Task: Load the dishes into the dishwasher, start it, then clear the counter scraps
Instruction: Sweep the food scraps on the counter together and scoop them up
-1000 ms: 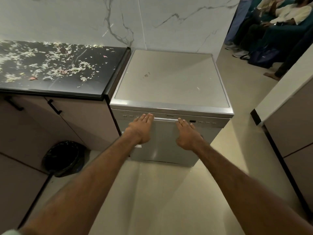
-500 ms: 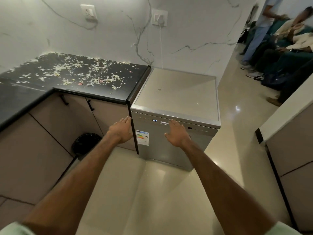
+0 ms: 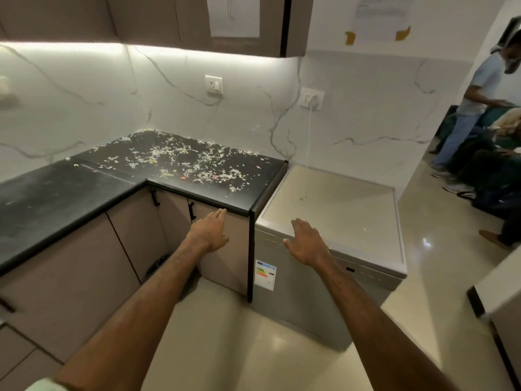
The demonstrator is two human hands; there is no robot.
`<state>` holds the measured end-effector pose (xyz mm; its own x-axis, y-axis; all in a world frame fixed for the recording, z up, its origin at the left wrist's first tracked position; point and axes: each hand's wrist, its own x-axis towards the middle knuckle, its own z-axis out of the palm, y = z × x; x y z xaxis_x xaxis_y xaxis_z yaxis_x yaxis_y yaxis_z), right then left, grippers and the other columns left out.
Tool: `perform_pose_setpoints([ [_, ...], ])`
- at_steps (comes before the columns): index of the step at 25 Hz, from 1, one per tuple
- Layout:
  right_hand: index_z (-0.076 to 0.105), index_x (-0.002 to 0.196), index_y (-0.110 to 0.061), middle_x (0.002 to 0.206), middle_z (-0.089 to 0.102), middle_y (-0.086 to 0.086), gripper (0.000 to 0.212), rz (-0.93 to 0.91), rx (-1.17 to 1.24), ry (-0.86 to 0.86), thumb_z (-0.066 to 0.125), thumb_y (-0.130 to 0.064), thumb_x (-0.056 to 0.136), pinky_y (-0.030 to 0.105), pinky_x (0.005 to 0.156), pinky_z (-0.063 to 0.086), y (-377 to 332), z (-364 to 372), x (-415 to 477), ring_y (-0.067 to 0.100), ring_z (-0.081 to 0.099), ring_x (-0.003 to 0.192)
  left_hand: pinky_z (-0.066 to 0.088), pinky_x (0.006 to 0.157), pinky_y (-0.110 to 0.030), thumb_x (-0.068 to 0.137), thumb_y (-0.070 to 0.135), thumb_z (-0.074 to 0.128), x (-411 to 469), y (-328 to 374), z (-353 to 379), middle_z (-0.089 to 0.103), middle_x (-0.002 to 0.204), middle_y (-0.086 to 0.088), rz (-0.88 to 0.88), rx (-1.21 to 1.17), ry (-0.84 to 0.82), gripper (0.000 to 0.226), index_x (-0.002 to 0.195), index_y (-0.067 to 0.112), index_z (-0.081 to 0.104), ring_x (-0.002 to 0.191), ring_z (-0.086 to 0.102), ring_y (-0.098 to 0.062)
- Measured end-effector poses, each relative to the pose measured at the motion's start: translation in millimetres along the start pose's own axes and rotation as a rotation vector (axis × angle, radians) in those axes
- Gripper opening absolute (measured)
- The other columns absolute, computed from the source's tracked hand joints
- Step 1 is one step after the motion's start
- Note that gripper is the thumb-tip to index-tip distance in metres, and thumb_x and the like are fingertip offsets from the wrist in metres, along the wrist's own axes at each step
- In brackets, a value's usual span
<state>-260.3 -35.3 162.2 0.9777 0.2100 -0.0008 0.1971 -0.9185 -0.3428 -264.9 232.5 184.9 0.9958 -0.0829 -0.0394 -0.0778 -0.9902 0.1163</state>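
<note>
The silver dishwasher (image 3: 332,210) stands with its door closed to the right of the black L-shaped counter (image 3: 56,198). Pale food scraps (image 3: 183,162) lie scattered over the counter's back section. My left hand (image 3: 208,231) hovers with straight fingers in front of the cabinet, just below the counter's front edge, holding nothing. Over the dishwasher's front left corner my right hand (image 3: 306,241) is stretched out flat and empty. No dishes are in view.
A black bin (image 3: 158,266) sits on the floor below the counter, partly hidden by my left arm. A cable runs from a wall socket (image 3: 311,98) down behind the dishwasher. People (image 3: 476,108) stand and sit at the right. A cabinet corner (image 3: 496,300) juts in at lower right.
Both hands have left the dishwasher door front and moved up and left. My view has lifted and pulled back, bringing the counter, backsplash and upper cabinets into sight.
</note>
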Motion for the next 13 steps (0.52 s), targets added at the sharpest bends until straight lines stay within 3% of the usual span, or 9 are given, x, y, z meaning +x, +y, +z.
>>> perform_pose_setpoints([
  [9, 0.025, 0.154, -0.008, 0.162, 0.025, 0.010, 0.068, -0.028, 0.023, 0.108, 0.053, -0.037, 0.099, 0.041, 0.122, 0.017, -88.9, 22.9, 70.6, 0.025, 0.021, 0.149, 0.045, 0.105, -0.042, 0.091, 0.031, 0.055, 40.6, -100.5, -24.5, 0.023, 0.163, -0.001, 0.033, -0.005, 0.060, 0.079, 0.157, 0.013, 0.014, 0.144, 0.033, -0.020],
  [13, 0.022, 0.156, -0.008, 0.163, 0.020, 0.010, 0.070, -0.047, 0.017, 0.092, 0.051, -0.037, 0.100, 0.040, 0.122, 0.015, -115.2, 33.7, 115.3, 0.024, 0.017, 0.151, 0.044, 0.104, -0.041, 0.091, 0.031, 0.054, 66.9, -141.7, -28.5, 0.023, 0.163, 0.001, 0.006, -0.024, 0.074, 0.079, 0.157, 0.015, 0.015, 0.143, 0.036, -0.019],
])
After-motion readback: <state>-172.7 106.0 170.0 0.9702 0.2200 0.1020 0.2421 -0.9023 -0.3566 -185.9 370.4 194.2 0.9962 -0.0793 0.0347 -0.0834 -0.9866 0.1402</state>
